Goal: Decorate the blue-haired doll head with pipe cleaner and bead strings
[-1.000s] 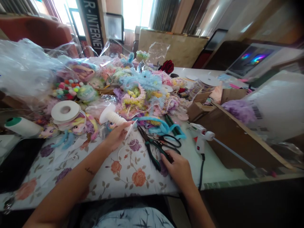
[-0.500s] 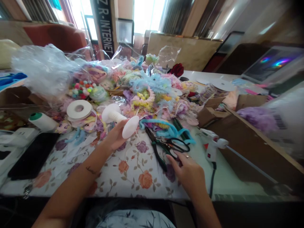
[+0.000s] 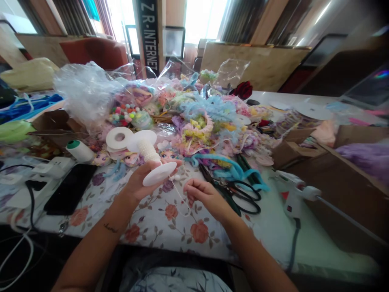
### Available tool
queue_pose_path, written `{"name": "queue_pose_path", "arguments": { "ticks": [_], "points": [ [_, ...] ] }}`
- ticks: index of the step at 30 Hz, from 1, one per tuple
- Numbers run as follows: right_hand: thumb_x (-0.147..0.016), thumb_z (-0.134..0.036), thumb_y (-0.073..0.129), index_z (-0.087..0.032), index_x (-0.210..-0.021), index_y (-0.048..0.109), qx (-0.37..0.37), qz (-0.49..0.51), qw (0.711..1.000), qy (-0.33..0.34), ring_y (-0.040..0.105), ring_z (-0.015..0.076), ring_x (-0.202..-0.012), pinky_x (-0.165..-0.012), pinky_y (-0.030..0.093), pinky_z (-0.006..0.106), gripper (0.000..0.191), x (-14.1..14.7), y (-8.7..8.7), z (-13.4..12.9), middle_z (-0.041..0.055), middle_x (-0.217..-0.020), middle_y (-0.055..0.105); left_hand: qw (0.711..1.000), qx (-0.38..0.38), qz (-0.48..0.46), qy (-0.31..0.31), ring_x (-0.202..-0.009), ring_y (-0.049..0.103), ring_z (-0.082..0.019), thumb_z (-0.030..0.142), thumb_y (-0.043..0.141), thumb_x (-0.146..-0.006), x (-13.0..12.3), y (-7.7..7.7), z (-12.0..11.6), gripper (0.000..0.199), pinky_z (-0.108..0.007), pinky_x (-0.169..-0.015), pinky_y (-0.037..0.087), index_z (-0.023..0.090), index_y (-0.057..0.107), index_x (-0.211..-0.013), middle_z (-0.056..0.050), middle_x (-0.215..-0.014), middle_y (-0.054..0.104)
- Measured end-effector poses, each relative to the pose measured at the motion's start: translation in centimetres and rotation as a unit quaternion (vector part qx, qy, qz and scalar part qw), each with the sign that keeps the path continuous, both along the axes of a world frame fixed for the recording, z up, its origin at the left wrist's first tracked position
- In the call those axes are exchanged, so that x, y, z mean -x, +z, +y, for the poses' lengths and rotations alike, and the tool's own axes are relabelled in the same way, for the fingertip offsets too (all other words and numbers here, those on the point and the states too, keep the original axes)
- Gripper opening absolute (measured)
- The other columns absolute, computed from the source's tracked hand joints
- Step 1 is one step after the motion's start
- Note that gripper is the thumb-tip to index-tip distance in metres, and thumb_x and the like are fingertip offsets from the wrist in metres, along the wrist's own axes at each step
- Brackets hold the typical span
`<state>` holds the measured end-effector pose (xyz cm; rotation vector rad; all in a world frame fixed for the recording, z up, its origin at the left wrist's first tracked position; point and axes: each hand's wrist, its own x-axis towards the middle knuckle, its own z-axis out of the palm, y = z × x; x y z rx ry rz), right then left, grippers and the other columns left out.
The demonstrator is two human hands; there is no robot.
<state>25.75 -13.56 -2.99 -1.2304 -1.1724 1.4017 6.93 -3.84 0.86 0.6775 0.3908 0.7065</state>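
Generally, the counter (image 3: pixel 267 239) supports all materials, with a floral cloth (image 3: pixel 148 223) spread over its near edge, probably to protect the surface. A heap of pastel trims (image 3: pixel 209 105) extends toward the far edge, apparently set back to give the hands working room. A cardboard box (image 3: pixel 328 170) stands along the right edge and seems to serve as a bin for loose stock.

Inboard of the box, a glue gun (image 3: pixel 296 196) rests handle downward, its cord running to the near edge; this position presumably keeps the nozzle off the cloth. A black phone (image 3: pixel 72 188) lies flat near the near left corner. Black-handled scissors (image 3: pixel 234 188) lie right of centre, within easy reach.

The left hand (image 3: pixel 138 184) is closed around a white bead spool (image 3: pixel 148 152) above the middle of the near edge; the spool is tilted, one flange toward the person, probably for controlled unwinding. The right hand (image 3: pixel 203 194) is half curled, fingertips drawn together beside the bead strand (image 3: pixel 176 187) hanging from the spool. Whether the fingertips pinch the strand cannot be determined.
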Motion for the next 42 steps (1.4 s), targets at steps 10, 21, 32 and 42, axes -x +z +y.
{"name": "queue_pose_path", "arguments": {
  "ticks": [10, 21, 32, 42],
  "points": [
    [-0.083, -0.042, 0.069, -0.02, -0.109, 0.062, -0.021, 0.055, 0.993, 0.101, 0.063, 0.0154, -0.074, -0.067, 0.05, 0.027, 0.035, 2.5, -1.1, 0.3, 0.0018, -0.08, 0.066, 0.988, -0.076, 0.015, -0.136, -0.12, 0.058, -0.033, 0.021, 0.066, -0.07, 0.0, -1.5, -0.8, 0.026, -0.046, -0.101, 0.043, 0.017, 0.069, -0.097, -0.013, -0.121, 0.069],
    [-0.086, -0.044, 0.064, -0.015, -0.077, 0.062, -0.031, 0.134, 0.988, -0.065, 0.018, 0.0042, -0.043, -0.04, 0.013, 0.02, 0.031, -1.0, 1.1, -0.5, -0.01, -0.049, 0.027, 0.948, -0.179, 0.259, 0.05, -0.091, 0.067, -0.028, 0.026, 0.083, -0.063, 1.6, -2.3, 1.7, 0.035, -0.035, -0.077, 0.048, 0.018, 0.068, -0.094, -0.009, -0.091, 0.076],
    [-0.094, -0.047, 0.052, -0.016, -0.085, 0.068, -0.122, -0.049, 0.991, 0.002, 0.029, 0.008, -0.051, -0.047, 0.021, 0.024, 0.036, -0.1, 3.6, -2.7, -0.0048, -0.056, 0.034, 0.939, -0.076, 0.073, 0.326, -0.089, 0.07, -0.019, 0.016, 0.085, -0.059, -1.0, -2.2, 1.8, 0.041, -0.029, -0.082, 0.054, 0.018, 0.06, -0.091, 0.0, -0.085, 0.072],
    [-0.097, -0.042, 0.046, -0.018, -0.08, 0.066, -0.116, -0.148, 0.969, 0.158, 0.043, 0.0112, -0.061, -0.058, 0.034, 0.023, 0.036, 0.8, 3.4, -2.6, -0.0011, -0.065, 0.048, 0.919, 0.082, -0.017, 0.385, -0.069, 0.066, -0.01, 0.017, 0.065, -0.083, 1.6, 0.4, 3.9, 0.007, -0.024, -0.083, 0.056, 0.017, 0.061, -0.078, 0.002, -0.07, 0.065]
  ]
}}
